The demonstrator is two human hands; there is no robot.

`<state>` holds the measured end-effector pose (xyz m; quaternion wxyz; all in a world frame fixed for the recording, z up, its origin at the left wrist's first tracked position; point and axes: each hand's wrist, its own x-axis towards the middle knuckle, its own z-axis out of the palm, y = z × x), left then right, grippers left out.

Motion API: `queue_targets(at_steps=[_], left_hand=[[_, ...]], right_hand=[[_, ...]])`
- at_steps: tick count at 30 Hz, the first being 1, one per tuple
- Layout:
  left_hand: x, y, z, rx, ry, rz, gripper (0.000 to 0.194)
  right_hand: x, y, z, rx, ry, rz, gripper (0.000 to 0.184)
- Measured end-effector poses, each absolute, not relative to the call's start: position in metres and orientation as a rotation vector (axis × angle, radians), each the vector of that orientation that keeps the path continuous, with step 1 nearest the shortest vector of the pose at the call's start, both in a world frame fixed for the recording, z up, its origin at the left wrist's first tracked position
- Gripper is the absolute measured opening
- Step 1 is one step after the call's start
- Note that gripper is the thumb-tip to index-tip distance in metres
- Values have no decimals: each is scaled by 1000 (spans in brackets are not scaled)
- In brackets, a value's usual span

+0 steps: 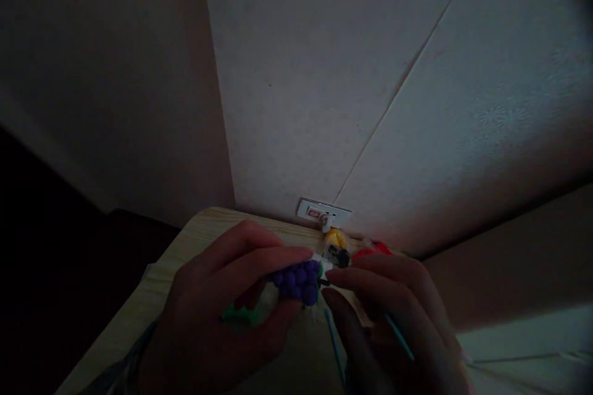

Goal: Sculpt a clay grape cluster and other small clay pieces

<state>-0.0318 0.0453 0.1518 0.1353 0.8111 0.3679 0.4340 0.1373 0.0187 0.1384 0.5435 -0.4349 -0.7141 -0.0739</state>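
My left hand (217,302) is closed around a bunch of grapes (296,282) that looks modelled from purple clay, its round balls showing between thumb and fingers. At the right end of the bunch sit a bit of green (320,270) and a short dark stem (323,282). My right hand (393,308) has its thumb and forefinger tips at this stem, pinching it. A thin teal stick (334,345) shows beside the right thumb, and another teal length (399,336) shows by the right fingers. Whether they lie on the table or in that hand I cannot tell.
A pale wooden table (152,302) stands against the wall. Behind my hands are a yellow lump (336,238), a black one (340,255) and red material (377,249), partly in clear wrap. A green piece (243,315) lies under my left hand. A wall socket (323,211) holds a plug.
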Motion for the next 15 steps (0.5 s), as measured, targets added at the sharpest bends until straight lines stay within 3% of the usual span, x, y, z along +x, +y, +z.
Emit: queue_targets(at_steps=[15], left_hand=[[-32, 46, 153, 2340, 1031, 1253, 26]], right_hand=[[134, 18, 142, -1015, -1610, -131, 4]])
